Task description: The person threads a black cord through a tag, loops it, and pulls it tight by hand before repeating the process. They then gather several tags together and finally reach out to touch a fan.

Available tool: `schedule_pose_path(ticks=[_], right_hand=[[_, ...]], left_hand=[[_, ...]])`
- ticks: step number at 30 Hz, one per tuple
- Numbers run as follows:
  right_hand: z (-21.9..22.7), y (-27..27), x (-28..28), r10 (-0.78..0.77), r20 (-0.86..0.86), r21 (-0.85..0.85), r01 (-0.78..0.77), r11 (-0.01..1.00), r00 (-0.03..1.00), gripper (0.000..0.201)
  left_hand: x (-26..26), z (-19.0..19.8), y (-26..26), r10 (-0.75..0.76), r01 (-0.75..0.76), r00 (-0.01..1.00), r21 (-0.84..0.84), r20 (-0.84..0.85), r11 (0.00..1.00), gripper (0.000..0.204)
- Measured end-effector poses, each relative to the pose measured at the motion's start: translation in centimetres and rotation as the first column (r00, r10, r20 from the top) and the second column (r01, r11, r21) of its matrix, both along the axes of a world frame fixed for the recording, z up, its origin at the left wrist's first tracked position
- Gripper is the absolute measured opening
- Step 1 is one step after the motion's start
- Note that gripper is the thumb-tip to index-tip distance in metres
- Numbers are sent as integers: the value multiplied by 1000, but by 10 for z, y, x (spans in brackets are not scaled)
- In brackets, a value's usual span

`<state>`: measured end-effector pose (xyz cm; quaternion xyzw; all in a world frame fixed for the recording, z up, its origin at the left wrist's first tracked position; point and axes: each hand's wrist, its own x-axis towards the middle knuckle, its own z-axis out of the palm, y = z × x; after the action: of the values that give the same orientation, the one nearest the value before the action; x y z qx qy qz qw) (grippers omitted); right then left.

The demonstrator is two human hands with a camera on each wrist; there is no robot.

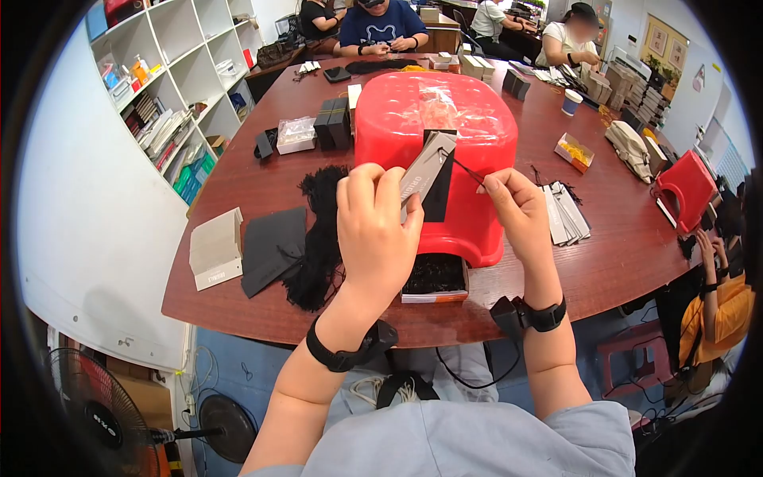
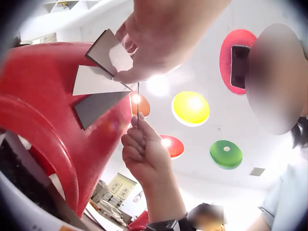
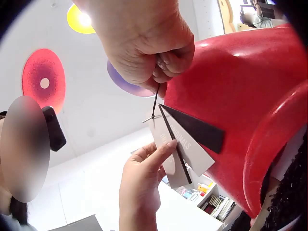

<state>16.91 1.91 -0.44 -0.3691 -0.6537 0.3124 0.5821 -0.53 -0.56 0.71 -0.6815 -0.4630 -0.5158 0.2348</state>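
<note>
My left hand (image 1: 375,226) pinches a grey cardboard hang tag (image 1: 429,168) with pale lettering, in front of an upturned-looking red plastic stool (image 1: 381,111). A black card (image 1: 436,208) shows behind the tag, against the stool. In the right wrist view the grey tag (image 3: 190,147) and a second lettered card fan out from the string end, with the left thumb (image 3: 166,148) on the nearer one. My right hand (image 1: 520,211) pinches a thin black cord (image 1: 470,170) between thumb and forefinger. The cord runs taut from the tag's top corner, where a small toggle (image 3: 153,117) sits.
Left of the stool lie black cords (image 1: 318,238), black cards (image 1: 274,246) and a beige folded card (image 1: 216,250). A box of black bits (image 1: 435,298) sits under the stool. Finished-looking strung tags (image 1: 566,215) lie right; a yellow-filled box (image 1: 574,153) stands beyond.
</note>
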Motion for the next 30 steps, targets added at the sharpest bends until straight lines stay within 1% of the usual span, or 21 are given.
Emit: schedule_pose_path(ticks=[1, 2, 3, 4, 5, 6, 7, 8, 9, 11, 12, 15, 16, 17, 19, 23, 25, 26, 28, 29, 30], right_hand=[[0, 0, 0, -1, -5, 26, 1, 1000, 1000, 20], [0, 1, 0, -1, -5, 26, 1, 1000, 1000, 20], [-1, 1, 1, 5, -5, 21, -5, 1000, 1000, 20], [-1, 2, 1, 10, -4, 17, -10, 1000, 1000, 20], [-1, 2, 2, 9, -4, 19, -9, 1000, 1000, 20], [-1, 3, 2, 16, -5, 17, -16, 1000, 1000, 19], [-2, 3, 1, 24, -6, 14, -24, 1000, 1000, 19], [-3, 4, 1, 27, -6, 15, -27, 1000, 1000, 19], [-3, 5, 0, 42, -30, 9, -42, 999, 999, 19], [-3, 4, -1, 57, -53, 1, -57, 998, 997, 19], [-1, 3, -1, 61, -39, -18, -62, 998, 997, 19], [0, 1, 0, 71, -38, -48, -73, 996, 997, 18], [0, 1, 1, 79, -57, -58, -82, 995, 995, 17], [0, 1, 1, 75, -57, -59, -79, 995, 996, 17], [0, 2, 0, 84, -109, -59, -91, 994, 990, 16], [-2, 5, 2, 48, -61, -75, -52, 996, 997, 16], [-3, 6, 1, 34, -59, -64, -38, 997, 998, 16], [-4, 7, 2, 33, -58, -65, -37, 997, 998, 16], [-5, 8, 3, 42, -32, -60, -43, 997, 999, 16], [-4, 8, 4, 42, -31, -59, -43, 997, 999, 16], [-4, 9, 5, 55, -29, -49, -57, 997, 998, 16]], left_hand=[[0, -2, 0, 0, 0, 1000, -1, 0, 1000, 33], [1, -5, 0, -101, 122, 986, -158, 133, 980, 32], [2, -6, 0, -176, 258, 944, -291, 278, 921, 32], [0, -5, 0, -202, 389, 886, -432, 417, 814, 26], [-1, -4, 3, -204, 390, 886, -431, 417, 814, 26], [-2, -3, 6, -319, 734, 630, -407, 708, 544, 26], [-2, 0, 8, -283, 951, 285, -231, 916, 207, 26], [-2, 4, 8, -306, 974, 224, -197, 925, 115, 26], [-1, 7, 10, -308, 973, 225, -197, 924, 118, 26], [2, 11, 14, -305, 997, 2, 20, 952, 68, 24], [1, 10, 17, -355, 998, 34, -10, 934, 68, 23], [5, 1, 19, -448, 993, 5, 47, 894, 105, 22], [5, -5, 22, -561, 992, 40, 33, 827, 119, 22], [2, -7, 22, -560, 993, 38, 33, 828, 116, 22], [-3, -7, 20, -554, 1000, -20, 30, 833, 8, 23], [-9, -8, 18, -548, 999, -32, 36, 836, -5, 25], [-15, -3, 16, -308, 952, -269, 205, 913, -225, 25], [-13, -1, 13, -307, 952, -270, 206, 912, -226, 25], [-8, 2, 6, -331, 992, -121, 103, 936, -70, 25], [-8, 3, 5, -332, 992, -122, 104, 936, -70, 25], [-8, 3, 3, -649, 961, 276, -180, 709, 212, 25]])
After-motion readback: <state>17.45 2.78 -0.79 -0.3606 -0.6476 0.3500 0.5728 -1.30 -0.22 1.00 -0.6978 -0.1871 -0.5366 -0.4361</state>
